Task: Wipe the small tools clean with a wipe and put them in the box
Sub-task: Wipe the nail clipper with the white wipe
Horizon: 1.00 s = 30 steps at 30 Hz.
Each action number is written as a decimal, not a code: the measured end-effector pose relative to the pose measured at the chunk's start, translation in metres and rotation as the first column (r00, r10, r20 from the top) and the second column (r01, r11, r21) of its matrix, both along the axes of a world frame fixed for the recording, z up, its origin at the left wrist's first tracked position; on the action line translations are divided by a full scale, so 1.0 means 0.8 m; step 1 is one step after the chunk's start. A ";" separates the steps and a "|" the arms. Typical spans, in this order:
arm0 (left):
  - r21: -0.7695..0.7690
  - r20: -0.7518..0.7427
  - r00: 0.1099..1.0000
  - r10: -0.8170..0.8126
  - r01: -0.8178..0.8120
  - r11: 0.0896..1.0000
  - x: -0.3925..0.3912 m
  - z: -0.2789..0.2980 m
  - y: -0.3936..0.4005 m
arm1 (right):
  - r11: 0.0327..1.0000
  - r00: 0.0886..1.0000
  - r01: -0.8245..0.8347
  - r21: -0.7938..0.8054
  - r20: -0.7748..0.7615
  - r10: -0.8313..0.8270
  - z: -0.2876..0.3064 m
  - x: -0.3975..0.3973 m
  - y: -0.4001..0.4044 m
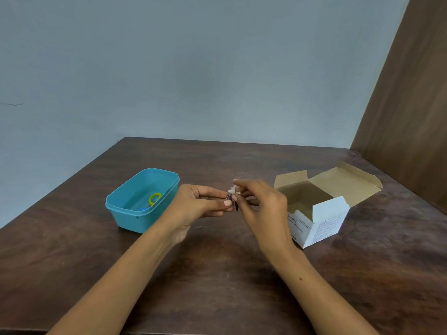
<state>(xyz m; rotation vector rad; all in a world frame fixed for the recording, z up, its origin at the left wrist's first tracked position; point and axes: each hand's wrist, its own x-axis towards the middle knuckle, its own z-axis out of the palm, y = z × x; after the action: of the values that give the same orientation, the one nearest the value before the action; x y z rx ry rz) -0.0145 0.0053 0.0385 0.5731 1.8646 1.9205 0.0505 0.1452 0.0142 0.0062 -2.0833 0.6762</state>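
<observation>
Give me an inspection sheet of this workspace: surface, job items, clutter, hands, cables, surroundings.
Surface: dark wooden table, worn grain.
Job's things: small tool with a dark handle and a thin metal part, held between both hands above the table; white wipe pressed to it; blue plastic box at left, open, with a yellow-green ring and something blue inside, too small to identify.
Clutter: open white swab carton at right, flaps up; contents not visible.
Grippers: left hand pinches the tool; right hand pinches the wipe.
Cables: nothing seen.
Surroundings: pale grey-blue wall behind; brown wooden panel at right.
</observation>
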 end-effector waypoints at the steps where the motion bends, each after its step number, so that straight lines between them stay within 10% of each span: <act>1: 0.000 0.009 1.000 -0.009 0.009 1.000 0.000 0.000 0.000 | 1.000 1.000 -0.005 -0.001 0.003 0.005 0.000 0.000 0.001; 30: 0.057 0.058 0.998 -0.039 0.035 0.998 -0.003 0.001 -0.003 | 0.997 0.995 -0.061 0.052 0.087 0.056 -0.005 0.002 -0.004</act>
<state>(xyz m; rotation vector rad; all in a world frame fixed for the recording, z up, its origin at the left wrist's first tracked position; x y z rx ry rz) -0.0168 0.0032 0.0395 0.5584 1.7572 1.9495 0.0519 0.1424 0.0102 0.0710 -2.1906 0.6648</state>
